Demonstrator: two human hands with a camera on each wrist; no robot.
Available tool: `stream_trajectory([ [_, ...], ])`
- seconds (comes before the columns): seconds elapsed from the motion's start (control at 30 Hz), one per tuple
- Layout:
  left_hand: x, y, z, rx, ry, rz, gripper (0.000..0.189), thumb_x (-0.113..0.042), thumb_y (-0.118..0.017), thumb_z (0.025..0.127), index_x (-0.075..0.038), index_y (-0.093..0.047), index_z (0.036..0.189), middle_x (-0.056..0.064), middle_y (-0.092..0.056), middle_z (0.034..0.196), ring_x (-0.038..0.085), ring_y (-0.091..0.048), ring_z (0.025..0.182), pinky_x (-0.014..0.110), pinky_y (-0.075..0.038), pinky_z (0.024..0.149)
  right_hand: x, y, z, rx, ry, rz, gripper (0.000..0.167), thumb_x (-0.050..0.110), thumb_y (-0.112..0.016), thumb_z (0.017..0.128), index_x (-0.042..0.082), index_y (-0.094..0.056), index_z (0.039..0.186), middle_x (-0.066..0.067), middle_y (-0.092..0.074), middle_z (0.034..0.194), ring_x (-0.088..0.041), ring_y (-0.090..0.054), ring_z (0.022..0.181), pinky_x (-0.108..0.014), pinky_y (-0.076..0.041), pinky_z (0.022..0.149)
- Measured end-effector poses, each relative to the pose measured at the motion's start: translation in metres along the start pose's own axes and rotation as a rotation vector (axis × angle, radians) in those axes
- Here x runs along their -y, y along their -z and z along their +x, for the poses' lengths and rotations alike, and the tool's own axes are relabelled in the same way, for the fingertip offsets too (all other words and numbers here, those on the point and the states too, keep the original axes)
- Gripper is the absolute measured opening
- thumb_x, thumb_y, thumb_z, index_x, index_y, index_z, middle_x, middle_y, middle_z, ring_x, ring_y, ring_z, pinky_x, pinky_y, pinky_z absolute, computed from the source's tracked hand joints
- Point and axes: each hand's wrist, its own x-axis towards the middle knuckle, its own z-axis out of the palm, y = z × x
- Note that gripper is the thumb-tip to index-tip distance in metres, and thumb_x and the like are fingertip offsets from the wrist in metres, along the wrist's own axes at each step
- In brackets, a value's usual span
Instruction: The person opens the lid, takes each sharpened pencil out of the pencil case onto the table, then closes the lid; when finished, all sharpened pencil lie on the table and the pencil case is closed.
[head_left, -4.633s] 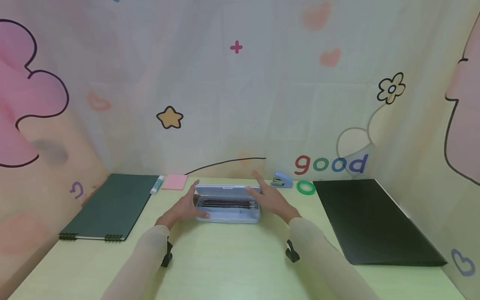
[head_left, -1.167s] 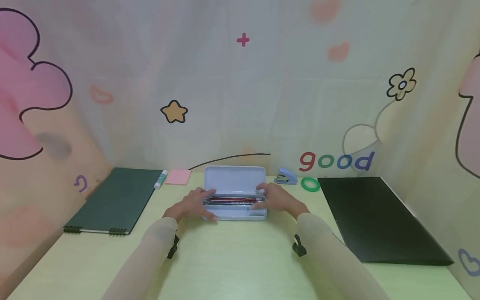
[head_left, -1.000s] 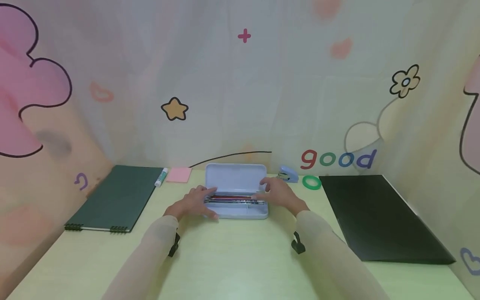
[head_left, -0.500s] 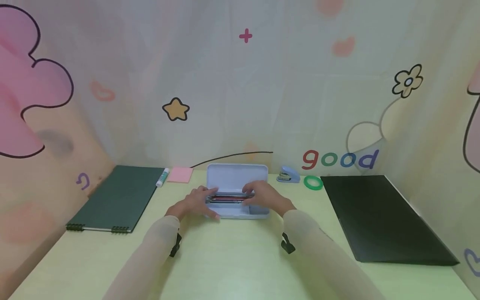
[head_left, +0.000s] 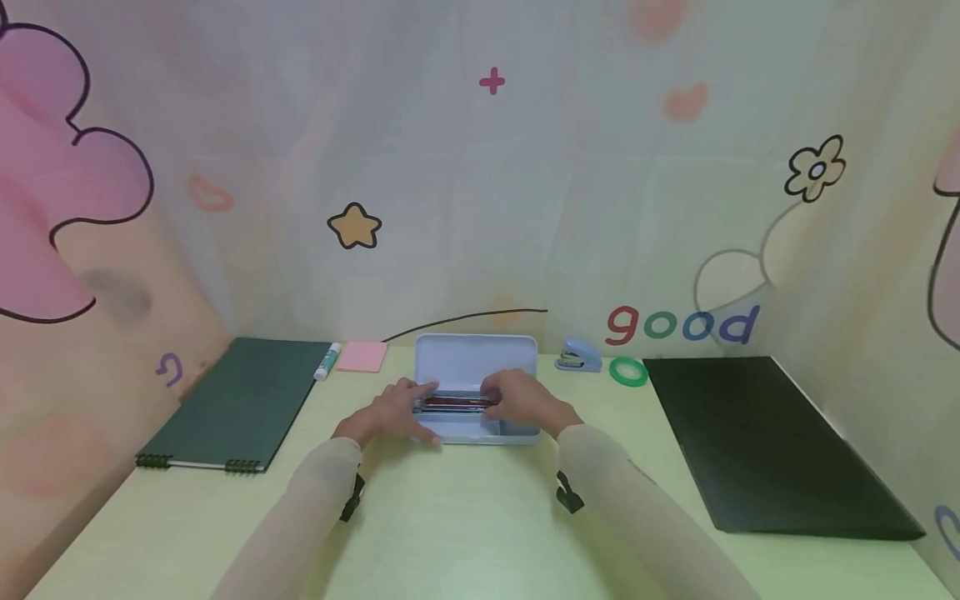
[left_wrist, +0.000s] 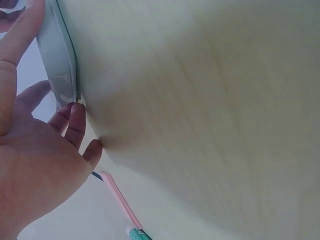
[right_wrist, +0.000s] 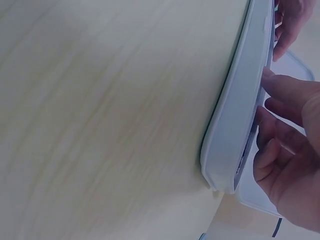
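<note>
A pale blue pencil case (head_left: 467, 428) lies on the table with its lid (head_left: 476, 358) raised at the back. Several thin pencils (head_left: 456, 405), dark red among them, lie lengthwise in its tray. My left hand (head_left: 388, 412) grips the left end, thumb at the front and fingers around the side and back; in the left wrist view its fingertips touch the case's end. My right hand (head_left: 521, 398) reaches into the tray from the right, thumb and fingers bent around the pencils' right part. In the right wrist view the fingers hide what lies between them.
A dark green ring-bound notebook (head_left: 238, 404), a glue stick (head_left: 327, 362) and pink sticky notes (head_left: 363, 357) lie to the left. On the right are a blue stapler (head_left: 579, 355), a green tape roll (head_left: 628, 372) and a large black folder (head_left: 772, 446). A printed curtain stands behind.
The case lid has swung up from half raised to upright. My right hand has left the lid, come down to the pencils and slid left along them. My left hand stays at the left end.
</note>
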Motion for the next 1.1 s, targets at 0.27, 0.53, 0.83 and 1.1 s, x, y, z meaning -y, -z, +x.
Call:
stream_trajectory([
  [0.27,0.0019,-0.0031,0.0016,0.006,0.020,-0.006,0.099,-0.046,-0.086,0.074,-0.026,-0.034,0.157,0.016,-0.035,0.153,0.035,-0.037,0.132,0.062,-0.035,0.112,-0.0003,0.0017,0.0027,0.084,0.012,0.033,0.028,0.014,-0.079,0.085,0.010,-0.072,0.112,0.000,-0.070,0.094,-0.015,-0.059,0.087,-0.036,-0.052,0.091],
  [0.53,0.0021,-0.0041,0.0044,0.000,0.020,0.003,0.099,-0.048,-0.086,0.073,-0.028,-0.035,0.156,0.016,-0.035,0.153,0.035,-0.037,0.133,0.062,-0.035,0.112,0.0007,0.0056,0.0057,0.139,0.052,0.026,0.022,0.010,-0.076,0.088,0.013,-0.074,0.109,0.002,-0.067,0.089,-0.014,-0.056,0.084,-0.032,-0.050,0.083],
  [0.83,0.0005,-0.0023,0.0027,-0.003,0.009,0.005,0.100,-0.048,-0.086,0.073,-0.027,-0.035,0.156,0.016,-0.036,0.151,0.034,-0.038,0.132,0.061,-0.036,0.111,0.0018,0.0087,0.0068,0.166,0.046,0.040,0.016,0.008,-0.075,0.088,0.012,-0.077,0.103,0.002,-0.067,0.088,-0.015,-0.054,0.085,-0.030,-0.048,0.081],
  [1.1,-0.0012,0.0000,0.0005,0.001,0.031,-0.010,0.100,-0.047,-0.086,0.073,-0.027,-0.035,0.156,0.016,-0.035,0.153,0.035,-0.036,0.135,0.062,-0.035,0.113,-0.0008,0.0094,0.0096,0.150,0.055,0.045,0.014,0.006,-0.071,0.091,0.010,-0.078,0.103,-0.002,-0.073,0.100,-0.016,-0.059,0.091,-0.037,-0.053,0.094],
])
